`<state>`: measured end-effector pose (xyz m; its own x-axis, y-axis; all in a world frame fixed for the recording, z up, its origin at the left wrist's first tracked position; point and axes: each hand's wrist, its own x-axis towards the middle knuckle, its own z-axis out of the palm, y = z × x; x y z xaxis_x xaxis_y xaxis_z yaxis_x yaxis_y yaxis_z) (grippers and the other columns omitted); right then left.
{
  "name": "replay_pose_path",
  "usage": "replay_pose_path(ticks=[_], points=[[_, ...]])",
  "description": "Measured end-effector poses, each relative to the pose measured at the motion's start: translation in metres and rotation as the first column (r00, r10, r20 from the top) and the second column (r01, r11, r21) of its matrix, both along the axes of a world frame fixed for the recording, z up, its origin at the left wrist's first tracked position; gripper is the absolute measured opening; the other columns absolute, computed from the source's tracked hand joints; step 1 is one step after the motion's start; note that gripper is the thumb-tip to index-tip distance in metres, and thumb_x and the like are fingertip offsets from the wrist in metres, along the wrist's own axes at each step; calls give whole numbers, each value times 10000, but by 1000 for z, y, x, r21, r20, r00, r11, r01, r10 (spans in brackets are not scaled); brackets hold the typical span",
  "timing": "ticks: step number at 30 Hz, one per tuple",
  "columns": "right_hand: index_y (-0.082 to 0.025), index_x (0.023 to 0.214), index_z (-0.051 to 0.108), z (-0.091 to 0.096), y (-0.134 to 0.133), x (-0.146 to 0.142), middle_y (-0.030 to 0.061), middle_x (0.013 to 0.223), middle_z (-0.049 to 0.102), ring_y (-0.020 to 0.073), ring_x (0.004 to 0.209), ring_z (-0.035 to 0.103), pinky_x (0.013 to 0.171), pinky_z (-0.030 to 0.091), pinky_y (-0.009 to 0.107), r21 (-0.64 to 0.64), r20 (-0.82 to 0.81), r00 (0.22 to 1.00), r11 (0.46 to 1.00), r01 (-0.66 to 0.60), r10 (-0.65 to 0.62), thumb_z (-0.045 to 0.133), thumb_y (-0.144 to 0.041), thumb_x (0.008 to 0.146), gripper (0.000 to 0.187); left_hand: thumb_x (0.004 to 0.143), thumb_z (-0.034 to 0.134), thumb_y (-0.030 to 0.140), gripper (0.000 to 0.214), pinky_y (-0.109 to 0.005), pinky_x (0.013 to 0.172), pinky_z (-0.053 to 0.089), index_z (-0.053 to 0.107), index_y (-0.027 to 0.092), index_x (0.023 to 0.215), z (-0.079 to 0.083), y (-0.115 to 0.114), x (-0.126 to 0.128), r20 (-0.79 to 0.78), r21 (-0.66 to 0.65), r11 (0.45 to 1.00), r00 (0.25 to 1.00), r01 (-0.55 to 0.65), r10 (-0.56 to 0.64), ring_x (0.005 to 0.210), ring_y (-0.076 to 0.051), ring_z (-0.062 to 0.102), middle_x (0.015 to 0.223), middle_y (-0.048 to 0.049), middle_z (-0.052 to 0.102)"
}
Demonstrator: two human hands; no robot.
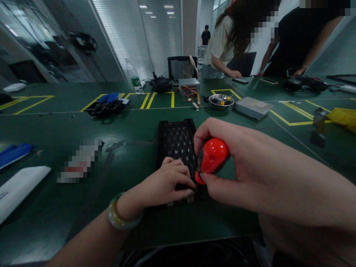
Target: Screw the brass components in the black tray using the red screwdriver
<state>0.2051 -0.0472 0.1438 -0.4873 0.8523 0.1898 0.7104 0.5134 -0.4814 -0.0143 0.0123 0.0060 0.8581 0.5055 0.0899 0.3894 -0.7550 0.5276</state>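
A screwdriver with a fat red handle [213, 155] is in the grip of my right hand [247, 163], its shaft pointing down. Below it, a black rectangular case with a perforated grid face [178, 139] lies flat on the green table. My left hand [167, 181] rests over the case's near part, thumb and index finger pinched together close to the screwdriver's tip at the near right corner. What those fingertips hold, if anything, is too small to make out. The tip itself is mostly hidden.
Farther back are a metal bowl [221, 102] of small parts, a grey metal box [253, 107], a power supply [189, 86] with coloured wires, a black tray [105, 108] and a bottle [135, 78]. A white packet [23, 189] lies left. People stand across the table.
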Motion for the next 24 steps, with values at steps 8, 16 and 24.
replay_pose_path(ticks=[8, 16, 24], points=[[-242, 1009, 568, -1, -1, -1, -34, 991, 679, 127, 813, 607, 630, 411, 267, -13, 1, 1000, 1000, -22, 23, 698, -294, 831, 226, 903, 742, 301, 80, -442, 1080, 311, 802, 307, 956, -3, -2, 2, 33, 66, 998, 999, 1, -3, 987, -213, 578, 937, 5, 693], [-236, 1013, 598, -3, 7, 0, -26, 968, 675, 126, 801, 604, 648, 438, 268, -31, -49, 998, 999, -35, 34, 719, -475, 870, 303, 953, 664, 459, 217, -409, 1030, 368, 782, 277, 964, -5, -1, -1, -11, 38, 999, 1000, -5, 5, 998, -218, 589, 925, -2, 703], [-226, 1123, 542, -8, 9, 2, -3, 969, 673, 139, 789, 604, 654, 424, 282, 16, -61, 998, 999, 31, -30, 695, -380, 843, 355, 951, 683, 406, 142, -413, 967, 309, 758, 299, 1007, -2, -2, 0, -31, 23, 1000, 1000, 6, -5, 1014, -217, 594, 1001, 20, 735]])
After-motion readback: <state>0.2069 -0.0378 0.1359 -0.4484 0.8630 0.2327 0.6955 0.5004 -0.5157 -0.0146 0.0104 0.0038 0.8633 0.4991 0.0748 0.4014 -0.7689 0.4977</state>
